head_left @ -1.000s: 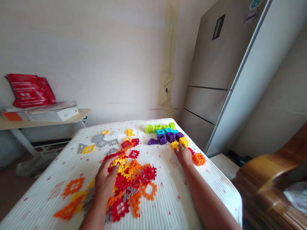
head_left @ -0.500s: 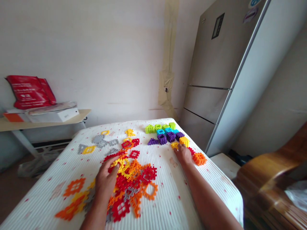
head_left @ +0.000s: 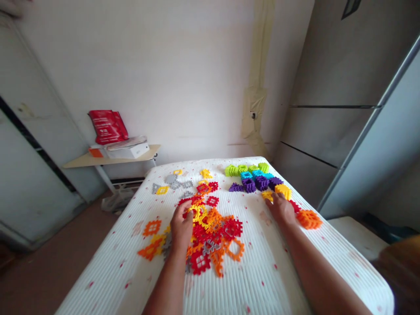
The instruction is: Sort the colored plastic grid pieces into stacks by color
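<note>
My left hand [head_left: 181, 225] is at the left side of a loose heap of plastic interlocking pieces. Its thumb and fingers are apart beside a yellow interlocking piece [head_left: 197, 213]; whether they touch it is unclear. Across the table, my right hand [head_left: 283, 209] has its fingers closed at a low yellow piece [head_left: 267, 195], beside a taller yellow stack [head_left: 283, 190]. The fingertips are partly hidden. Red pieces [head_left: 295, 205] show just beyond that hand, and an orange stack [head_left: 309, 219] stands to their right. Red [head_left: 200, 262], orange and grey pieces lie mixed in the heap.
Purple stacks [head_left: 261, 183], blue stacks [head_left: 257, 174] and green stacks [head_left: 243, 169] stand in rows at the back right. Grey pieces [head_left: 175, 183] lie at the back left. Beyond the quilted table cover [head_left: 262, 288] are a side table [head_left: 78, 161] and a refrigerator [head_left: 305, 131].
The camera has turned left, so everything appears shifted rightward. Both hands stay at the same places on the table, the left by the heap, the right at the yellow pieces.
</note>
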Action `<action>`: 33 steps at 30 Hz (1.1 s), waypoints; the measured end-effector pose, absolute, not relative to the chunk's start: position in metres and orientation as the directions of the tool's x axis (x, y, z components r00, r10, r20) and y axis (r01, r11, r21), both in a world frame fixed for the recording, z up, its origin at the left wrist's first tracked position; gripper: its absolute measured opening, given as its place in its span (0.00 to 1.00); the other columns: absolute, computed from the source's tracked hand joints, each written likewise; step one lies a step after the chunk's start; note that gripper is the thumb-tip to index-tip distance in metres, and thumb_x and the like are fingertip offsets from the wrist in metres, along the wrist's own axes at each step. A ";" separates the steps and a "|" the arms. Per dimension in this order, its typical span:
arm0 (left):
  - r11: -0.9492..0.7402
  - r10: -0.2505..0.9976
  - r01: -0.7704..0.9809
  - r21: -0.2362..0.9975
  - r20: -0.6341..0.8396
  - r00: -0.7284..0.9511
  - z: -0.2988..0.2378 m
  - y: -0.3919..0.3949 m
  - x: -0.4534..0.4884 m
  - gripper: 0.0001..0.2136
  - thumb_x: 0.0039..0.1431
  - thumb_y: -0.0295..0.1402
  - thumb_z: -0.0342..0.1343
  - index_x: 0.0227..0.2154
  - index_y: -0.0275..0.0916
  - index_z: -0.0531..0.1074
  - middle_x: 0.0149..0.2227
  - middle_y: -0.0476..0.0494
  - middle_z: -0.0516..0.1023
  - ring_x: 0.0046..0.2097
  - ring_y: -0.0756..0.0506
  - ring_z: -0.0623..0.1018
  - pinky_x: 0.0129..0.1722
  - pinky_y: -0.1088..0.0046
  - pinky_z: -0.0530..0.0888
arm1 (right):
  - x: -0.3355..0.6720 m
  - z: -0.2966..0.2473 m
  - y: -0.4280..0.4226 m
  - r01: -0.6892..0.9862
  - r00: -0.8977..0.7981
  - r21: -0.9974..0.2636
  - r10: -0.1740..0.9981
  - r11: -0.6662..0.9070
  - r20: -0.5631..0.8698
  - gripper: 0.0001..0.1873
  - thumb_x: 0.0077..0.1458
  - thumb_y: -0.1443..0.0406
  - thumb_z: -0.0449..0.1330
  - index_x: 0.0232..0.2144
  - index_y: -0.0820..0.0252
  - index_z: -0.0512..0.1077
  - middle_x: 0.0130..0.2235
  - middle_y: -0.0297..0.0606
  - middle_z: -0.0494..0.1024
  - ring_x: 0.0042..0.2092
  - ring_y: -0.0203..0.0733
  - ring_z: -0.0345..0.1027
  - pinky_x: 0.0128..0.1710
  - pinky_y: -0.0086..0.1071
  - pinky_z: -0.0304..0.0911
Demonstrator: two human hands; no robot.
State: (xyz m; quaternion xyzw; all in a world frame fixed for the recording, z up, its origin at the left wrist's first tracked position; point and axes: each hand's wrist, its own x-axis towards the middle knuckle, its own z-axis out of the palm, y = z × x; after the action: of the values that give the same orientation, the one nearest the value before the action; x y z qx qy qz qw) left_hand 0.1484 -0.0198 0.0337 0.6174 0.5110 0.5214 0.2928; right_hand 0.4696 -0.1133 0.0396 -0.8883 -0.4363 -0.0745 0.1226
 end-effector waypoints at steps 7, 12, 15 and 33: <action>-0.313 0.917 0.337 0.888 0.374 -0.135 0.030 -0.019 0.148 0.14 0.47 0.31 0.50 0.39 0.39 0.72 0.33 0.46 0.74 0.37 0.46 0.73 0.42 0.70 0.69 | 0.460 0.034 -0.112 0.926 0.375 -0.117 0.847 -0.359 0.377 0.15 0.60 0.61 0.46 0.36 0.58 0.71 0.40 0.39 0.73 0.36 0.37 0.69 0.26 0.26 0.54; -0.323 0.902 0.270 0.907 0.382 -0.202 0.028 -0.019 0.147 0.14 0.49 0.31 0.49 0.39 0.38 0.72 0.33 0.47 0.74 0.37 0.47 0.73 0.42 0.71 0.69 | 0.456 0.031 -0.112 0.951 0.306 -0.076 0.864 -0.301 0.399 0.16 0.60 0.61 0.44 0.33 0.58 0.71 0.36 0.38 0.73 0.32 0.35 0.67 0.26 0.26 0.52; -0.332 0.886 0.220 0.917 0.383 -0.262 0.028 -0.019 0.146 0.14 0.50 0.32 0.50 0.40 0.39 0.71 0.33 0.47 0.73 0.36 0.47 0.73 0.41 0.72 0.69 | 0.453 0.029 -0.112 0.963 0.262 -0.052 0.871 -0.265 0.416 0.17 0.60 0.61 0.44 0.31 0.58 0.71 0.35 0.38 0.73 0.31 0.35 0.66 0.25 0.27 0.50; -0.568 0.759 0.334 0.752 0.636 -0.142 0.039 -0.032 0.152 0.09 0.55 0.29 0.48 0.37 0.40 0.71 0.39 0.43 0.74 0.44 0.46 0.73 0.47 0.66 0.69 | 0.449 0.015 -0.106 0.990 0.127 -0.006 0.867 -0.142 0.481 0.18 0.59 0.61 0.43 0.26 0.59 0.69 0.30 0.37 0.72 0.28 0.34 0.66 0.25 0.27 0.49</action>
State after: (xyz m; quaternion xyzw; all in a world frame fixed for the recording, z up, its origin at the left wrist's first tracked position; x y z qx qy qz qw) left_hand 0.1517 -0.0315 0.0392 0.6323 0.4322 0.6197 0.1713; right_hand 0.4491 -0.1059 0.0147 -0.7324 -0.6340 -0.1858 0.1648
